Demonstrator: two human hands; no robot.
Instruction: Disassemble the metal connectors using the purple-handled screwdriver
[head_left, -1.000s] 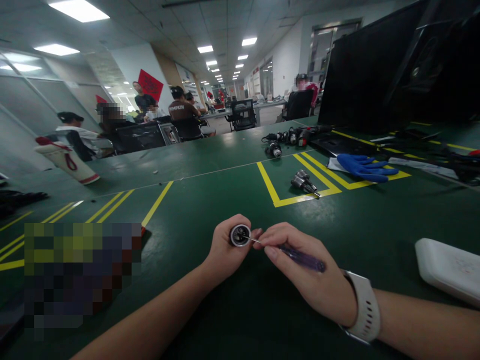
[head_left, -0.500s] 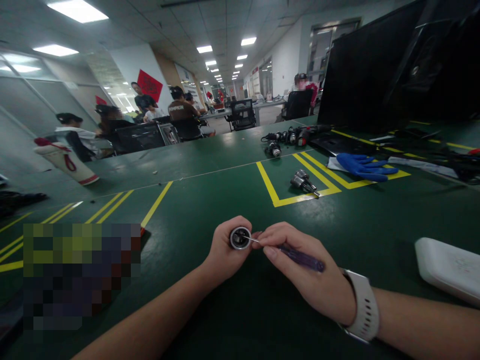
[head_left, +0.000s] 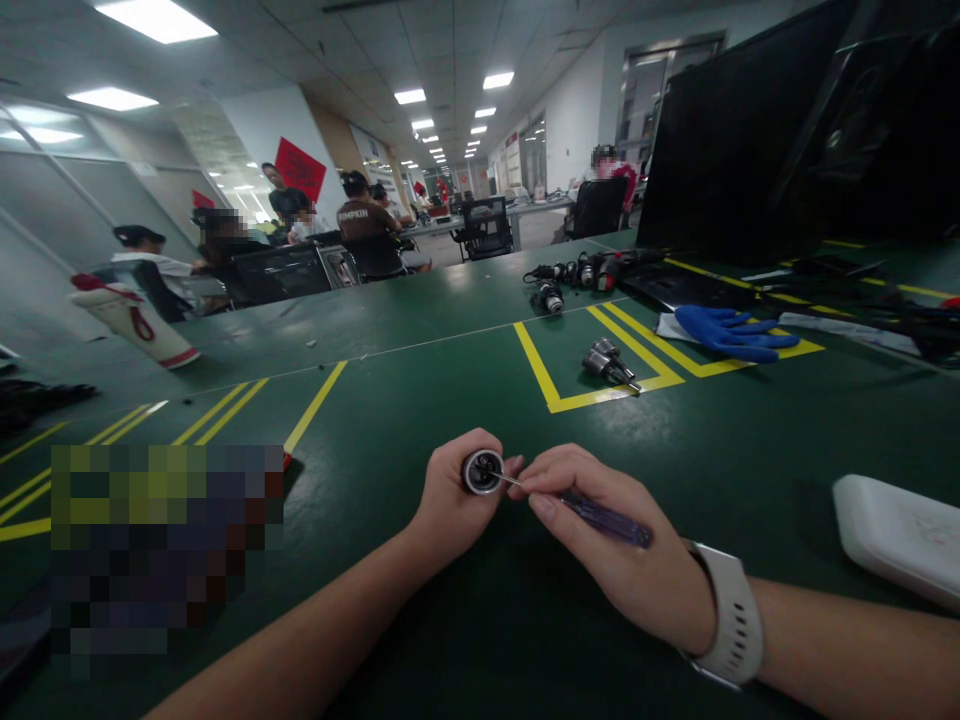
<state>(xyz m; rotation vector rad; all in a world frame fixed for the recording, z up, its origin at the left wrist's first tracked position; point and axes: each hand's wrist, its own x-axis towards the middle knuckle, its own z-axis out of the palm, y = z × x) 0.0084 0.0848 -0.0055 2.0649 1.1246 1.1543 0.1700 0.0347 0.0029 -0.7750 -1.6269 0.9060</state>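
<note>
My left hand [head_left: 450, 500] is wrapped round a cylindrical metal-rimmed part [head_left: 482, 472], its open end turned toward me. Dark pieces show inside the rim, too small to make out. A screwdriver [head_left: 611, 522] with a translucent purple handle is pinched in my right hand [head_left: 600, 540]. Its thin shaft points left, and the tip reaches into the mouth of the part. Whether the tip touches a screw cannot be seen. Farther up the table, inside a yellow-taped outline, lie metal parts [head_left: 609, 365] with rods sticking out.
A blue glove [head_left: 727, 332] lies at the right, near a large black screen [head_left: 735, 140]. Dark tools with cords [head_left: 585, 272] rest at the back. A white case [head_left: 896, 535] sits at the right edge, a pixelated object [head_left: 165, 540] at the left. People sit beyond the table.
Almost nothing differs. The view has shifted very slightly, and both hands keep their hold, with the screwdriver's tip still inside the part.
</note>
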